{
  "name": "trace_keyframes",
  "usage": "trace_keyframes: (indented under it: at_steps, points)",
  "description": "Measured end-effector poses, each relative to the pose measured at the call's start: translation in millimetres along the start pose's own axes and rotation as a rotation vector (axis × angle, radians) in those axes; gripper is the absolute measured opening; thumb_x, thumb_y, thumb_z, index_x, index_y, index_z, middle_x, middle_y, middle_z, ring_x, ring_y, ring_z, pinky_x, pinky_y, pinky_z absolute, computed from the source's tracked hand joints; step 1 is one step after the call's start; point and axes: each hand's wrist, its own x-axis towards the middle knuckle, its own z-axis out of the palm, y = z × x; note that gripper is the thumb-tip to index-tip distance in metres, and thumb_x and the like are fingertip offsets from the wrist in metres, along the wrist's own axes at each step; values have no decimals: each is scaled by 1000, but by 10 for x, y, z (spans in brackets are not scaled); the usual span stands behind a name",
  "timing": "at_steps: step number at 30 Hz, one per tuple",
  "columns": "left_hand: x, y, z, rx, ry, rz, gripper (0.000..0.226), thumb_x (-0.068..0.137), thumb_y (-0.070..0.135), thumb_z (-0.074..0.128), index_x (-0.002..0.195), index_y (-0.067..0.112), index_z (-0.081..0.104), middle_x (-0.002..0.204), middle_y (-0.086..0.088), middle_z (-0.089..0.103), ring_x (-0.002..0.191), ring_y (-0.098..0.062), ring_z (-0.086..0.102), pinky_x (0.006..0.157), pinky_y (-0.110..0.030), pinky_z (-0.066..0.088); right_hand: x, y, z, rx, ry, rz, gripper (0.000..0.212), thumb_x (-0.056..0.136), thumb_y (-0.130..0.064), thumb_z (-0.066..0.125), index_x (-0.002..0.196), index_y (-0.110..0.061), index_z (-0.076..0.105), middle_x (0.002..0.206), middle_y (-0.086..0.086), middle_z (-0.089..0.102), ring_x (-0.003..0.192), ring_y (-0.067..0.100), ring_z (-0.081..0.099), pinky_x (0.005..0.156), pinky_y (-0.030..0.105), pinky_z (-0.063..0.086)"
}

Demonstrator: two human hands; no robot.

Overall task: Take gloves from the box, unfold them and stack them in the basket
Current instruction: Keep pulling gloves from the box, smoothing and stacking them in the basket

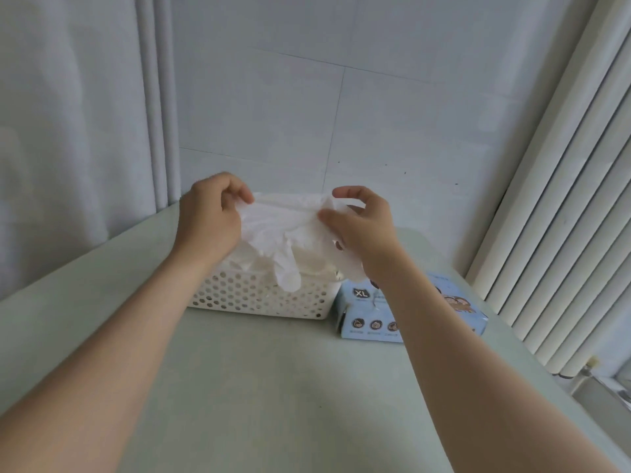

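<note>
A white glove (pixel 283 230) hangs spread between both hands above the white perforated basket (pixel 259 298), fingers drooping toward the basket's front wall. My left hand (pixel 210 216) pinches the glove's cuff at its left edge. My right hand (pixel 358 227) pinches the cuff's right edge, index finger raised. More white gloves (pixel 317 261) lie piled inside the basket. The light blue glove box (pixel 372 319), marked XL, lies on the table just right of the basket, partly hidden by my right forearm.
The pale green table (pixel 273 387) runs back to a tiled wall (pixel 273 114). A grey curtain (pixel 68 131) hangs at the left. A white ribbed radiator (pixel 563 216) stands along the table's right edge.
</note>
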Motion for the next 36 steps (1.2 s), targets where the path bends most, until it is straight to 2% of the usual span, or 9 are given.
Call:
trace_keyframes:
  at_steps: [4,7,10,16,19,23,29,33,36]
  points:
    - [35,-160,-90,99,-48,-93,46,104,-4,36,110,15,78,124,-3,73,102,-17,64,87,-19,43,212,106,204,-227,-12,-76,37,81,-23,86,111,-31,66,107,1,73,91,19,73,64,32,63]
    - [66,-221,-116,136,-82,-149,39,103,1,43,117,13,77,128,-6,73,120,-25,64,98,-25,43,277,208,280,-484,4,-160,36,88,-23,84,119,-25,66,111,-2,66,103,14,58,62,17,45]
    - [70,-328,-85,249,-184,-192,31,98,9,57,124,12,74,140,-10,63,130,-31,57,108,-38,45,278,265,348,-744,48,-277,28,96,-20,71,123,-26,67,123,3,63,115,22,56,91,32,48]
    - [68,-276,-77,512,-265,-84,43,95,3,52,123,28,73,143,-4,51,131,-37,40,103,-45,36,-33,231,497,-717,-275,-431,50,96,-37,44,141,-28,63,144,1,63,136,23,53,110,40,43]
    - [10,-168,-72,484,-431,-19,36,102,23,48,127,36,70,139,6,63,125,-25,56,108,-46,43,-101,257,506,-845,-440,-292,51,101,-31,44,151,-24,54,141,5,66,131,28,57,103,38,47]
    - [-65,-109,-41,590,-658,-76,37,102,49,48,134,41,63,139,13,64,129,-19,58,110,-46,44,-86,243,517,-897,-499,-218,39,100,-26,46,133,-21,67,114,4,72,111,26,62,77,32,51]
    - [-161,-70,72,499,-357,314,31,104,25,44,122,27,69,123,4,66,116,-26,56,97,-47,44,-131,335,402,-812,-183,-422,43,99,-36,39,128,-24,69,123,3,71,119,28,60,102,47,46]
    - [-419,199,267,338,-263,606,15,99,15,52,105,19,65,104,6,63,99,-18,54,87,-39,43,-196,449,40,-657,68,-463,31,88,-11,41,104,-18,66,110,3,60,106,26,56,93,41,47]
    - [-625,348,453,364,-311,730,9,89,23,59,95,19,63,99,7,59,96,-20,52,84,-39,43,-256,524,-276,-707,236,-302,14,91,-5,48,89,-14,59,97,4,57,88,27,56,74,38,46]
